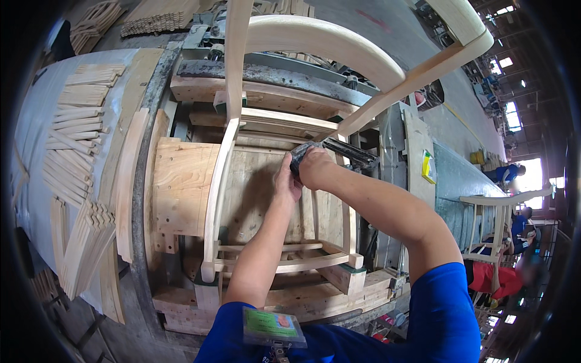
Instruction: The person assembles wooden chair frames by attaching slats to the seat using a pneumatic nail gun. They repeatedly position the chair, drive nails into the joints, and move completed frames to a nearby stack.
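Observation:
A pale wooden chair frame lies on its back or side in a bench fixture in front of me, its curved back rail rising at the far side. Inside the frame, close to its far right corner, both hands come together on a dark tool that looks like a nail gun. My right hand is wrapped round its body, and my left hand closes on it from the left. A long dark bar runs rightward from behind my right hand; whether it belongs to the tool, I cannot tell.
Wooden blocks and beams of the fixture surround the frame. On the left, slats and sticks lie on a covered table. A yellow-green box sits at the right. Farther right stand another chair and people in blue.

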Tool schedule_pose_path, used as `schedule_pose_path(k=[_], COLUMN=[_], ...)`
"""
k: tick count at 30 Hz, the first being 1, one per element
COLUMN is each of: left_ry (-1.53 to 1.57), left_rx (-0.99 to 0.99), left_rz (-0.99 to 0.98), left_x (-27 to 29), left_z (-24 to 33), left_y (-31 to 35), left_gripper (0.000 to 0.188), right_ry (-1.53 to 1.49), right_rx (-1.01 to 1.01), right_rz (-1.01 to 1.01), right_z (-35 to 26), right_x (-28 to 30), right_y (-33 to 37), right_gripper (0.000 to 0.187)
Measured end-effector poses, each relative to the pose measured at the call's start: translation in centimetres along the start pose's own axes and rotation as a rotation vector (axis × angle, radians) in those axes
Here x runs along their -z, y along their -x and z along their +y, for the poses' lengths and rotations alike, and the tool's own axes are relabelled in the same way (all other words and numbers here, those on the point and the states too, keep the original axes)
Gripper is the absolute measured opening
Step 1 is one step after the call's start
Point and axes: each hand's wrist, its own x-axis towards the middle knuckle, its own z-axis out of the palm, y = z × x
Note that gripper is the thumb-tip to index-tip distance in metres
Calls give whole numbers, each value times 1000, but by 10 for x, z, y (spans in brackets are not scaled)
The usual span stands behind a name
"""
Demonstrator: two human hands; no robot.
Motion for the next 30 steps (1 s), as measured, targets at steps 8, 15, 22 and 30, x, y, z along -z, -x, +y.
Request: schedule_pose_path(k=[8,15,22,30], left_ry=[-17,-24,-580,-3], left_rx=[-15,-8,286,-89], left_rz=[-54,-55,-197,-120], left_x=[-3,-7,12,5], left_z=[1,8,39,80], left_y=[-4,9,51,9], left_gripper=[45,40,52,47], right_ry=[-43,-91,269,711], right_rx=[11,2,156,335], right_rz=[53,110,167,535], right_z=[9,7,1,-22], right_x=[0,16,-9,40], right_y=[3,25,52,6], right_gripper=[46,50,59,47])
